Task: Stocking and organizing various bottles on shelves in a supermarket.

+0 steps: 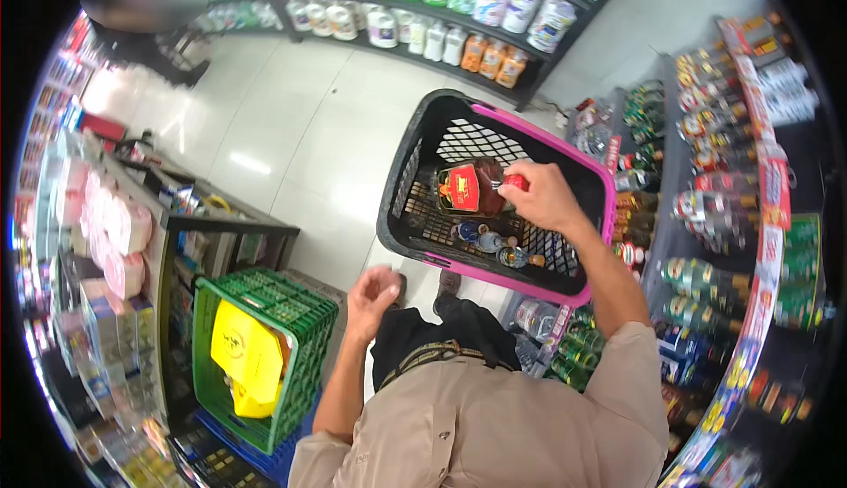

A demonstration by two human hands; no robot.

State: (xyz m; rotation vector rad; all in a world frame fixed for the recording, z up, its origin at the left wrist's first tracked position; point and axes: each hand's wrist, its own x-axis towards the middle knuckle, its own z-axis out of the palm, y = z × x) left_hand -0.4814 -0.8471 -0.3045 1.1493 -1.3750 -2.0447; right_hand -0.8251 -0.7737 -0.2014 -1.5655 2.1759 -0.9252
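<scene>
My right hand (546, 195) grips a large bottle of dark liquid (468, 187) by its red-capped neck. The bottle has a red label and leans inside a black plastic basket with a pink rim (595, 157); whether its base rests on the basket floor cannot be told. Below it in the basket lie a few small bottles, among them a clear one with a yellowish cap (518, 258). My left hand (375, 299) is in front of my waist, slightly blurred, with loosely curled fingers and nothing visible in it. It is apart from the basket.
Bottle-filled shelves (711, 276) curve along my right. To my left, a green crate (311, 309) with a yellow bag (245, 355) stands beside a display table (231, 224). Shelves of detergent bottles (384, 28) line the far side. A person (152, 51) is at the upper left.
</scene>
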